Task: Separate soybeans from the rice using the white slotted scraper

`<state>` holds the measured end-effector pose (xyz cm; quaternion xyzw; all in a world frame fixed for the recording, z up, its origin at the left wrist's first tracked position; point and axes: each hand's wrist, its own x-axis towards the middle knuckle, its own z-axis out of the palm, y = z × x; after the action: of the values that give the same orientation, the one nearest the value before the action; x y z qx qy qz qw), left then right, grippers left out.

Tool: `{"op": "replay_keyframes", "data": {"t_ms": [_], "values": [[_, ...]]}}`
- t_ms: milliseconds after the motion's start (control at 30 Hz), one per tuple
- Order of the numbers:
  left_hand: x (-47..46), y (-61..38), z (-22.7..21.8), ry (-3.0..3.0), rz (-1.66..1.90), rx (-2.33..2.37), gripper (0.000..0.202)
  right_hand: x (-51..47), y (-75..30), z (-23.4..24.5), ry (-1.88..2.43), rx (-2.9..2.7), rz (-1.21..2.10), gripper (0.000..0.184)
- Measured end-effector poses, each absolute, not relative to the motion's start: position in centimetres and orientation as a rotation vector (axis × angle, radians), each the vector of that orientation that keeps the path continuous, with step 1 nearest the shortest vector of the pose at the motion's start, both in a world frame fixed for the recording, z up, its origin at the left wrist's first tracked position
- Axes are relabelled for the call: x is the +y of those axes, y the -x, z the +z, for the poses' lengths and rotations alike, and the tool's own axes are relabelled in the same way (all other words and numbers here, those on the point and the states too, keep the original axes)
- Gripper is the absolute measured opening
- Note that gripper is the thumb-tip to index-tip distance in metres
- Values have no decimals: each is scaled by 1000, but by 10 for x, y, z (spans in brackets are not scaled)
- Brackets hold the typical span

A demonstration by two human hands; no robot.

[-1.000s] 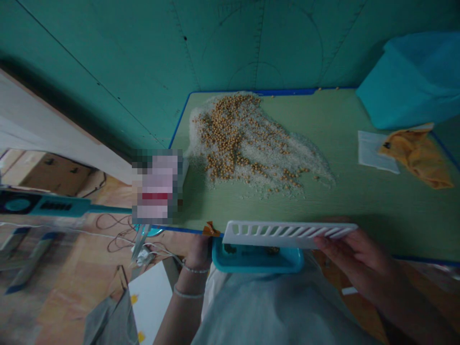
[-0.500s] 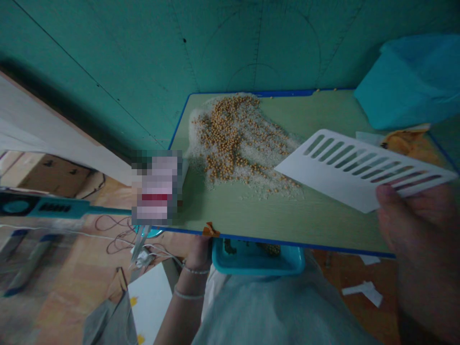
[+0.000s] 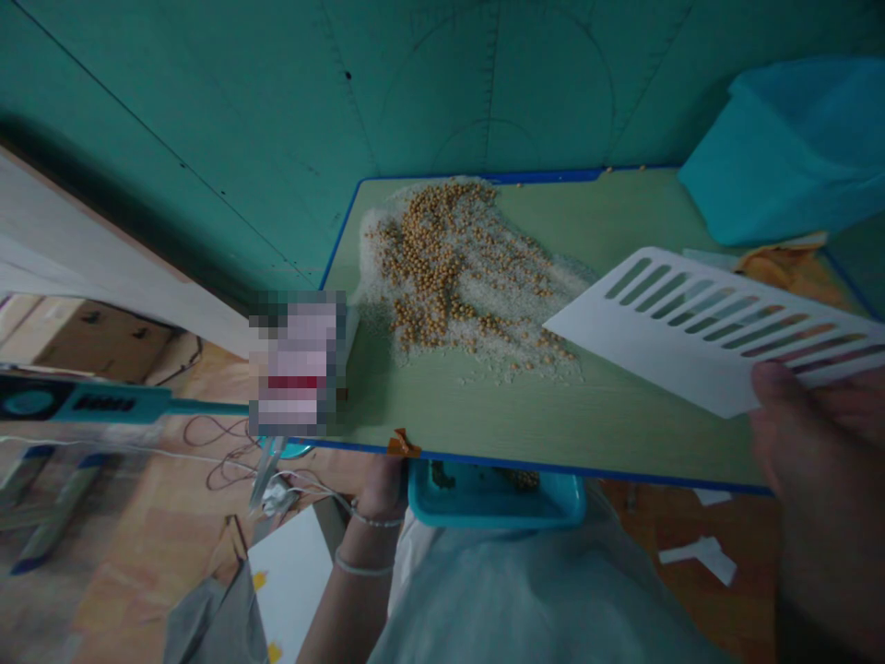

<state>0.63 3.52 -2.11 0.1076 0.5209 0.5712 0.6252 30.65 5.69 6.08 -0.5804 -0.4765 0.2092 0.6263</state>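
Note:
My right hand is closed on the near right edge of a white slotted scraper, its thumb on top. The scraper is tilted above the right half of the table, its pointed corner near the pile's right side. A spread pile of round tan beans mixed with fine white grains lies on the tabletop. My left hand is low at the table's front edge, beside a teal tray. Its fingers are hidden under the edge, so its grip on the tray cannot be seen. Some dark bits lie in the tray.
The pale green table has a blue rim and stands against a green wall. At the back right are a blue bag-like container and an orange cloth. A pixelated patch hides something at the left corner. Cables lie on the floor.
My right hand has moved a little to the right with the scraper, away from the pile. The left hand, the tray and the pile look the same.

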Motion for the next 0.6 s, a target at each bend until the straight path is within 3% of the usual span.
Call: {"op": "replay_keyframes", "data": {"t_ms": [367, 600], "values": [[35, -6, -23, -225, 1349, 1201, 40, 43, -305, 65, 1530, -1043, 521, 28], [35, -7, -26, -202, 1406, 1222, 39, 39, -299, 63, 1410, -1006, 592, 38]]}}
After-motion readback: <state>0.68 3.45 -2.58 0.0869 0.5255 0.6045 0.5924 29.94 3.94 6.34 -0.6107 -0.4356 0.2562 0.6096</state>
